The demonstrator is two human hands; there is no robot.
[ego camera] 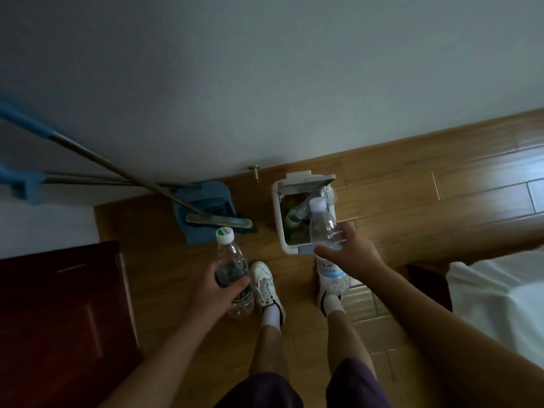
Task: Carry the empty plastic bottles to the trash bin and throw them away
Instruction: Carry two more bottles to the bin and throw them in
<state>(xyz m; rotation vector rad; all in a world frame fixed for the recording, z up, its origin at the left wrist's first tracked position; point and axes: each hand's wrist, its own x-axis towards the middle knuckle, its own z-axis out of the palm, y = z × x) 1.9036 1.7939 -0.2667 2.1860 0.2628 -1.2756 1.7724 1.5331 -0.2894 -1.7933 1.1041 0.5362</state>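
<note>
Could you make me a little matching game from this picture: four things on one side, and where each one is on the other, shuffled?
1 green-capped bottle
2 white-capped bottle
3 trash bin
4 blue dustpan

A on the floor, left of the bin
B in the right hand
C lid open, bottles inside
D in the left hand

Pairs: 1-D, 2-B, 3-C, 4-A.

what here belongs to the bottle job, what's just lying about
Job: clear plastic bottle with green-and-white cap, clear white-capped plastic bottle, blue-labelled clear plastic bottle, white plastic trash bin.
Lying about: blue plastic dustpan, metal-handled broom, dark red wooden cabinet.
</note>
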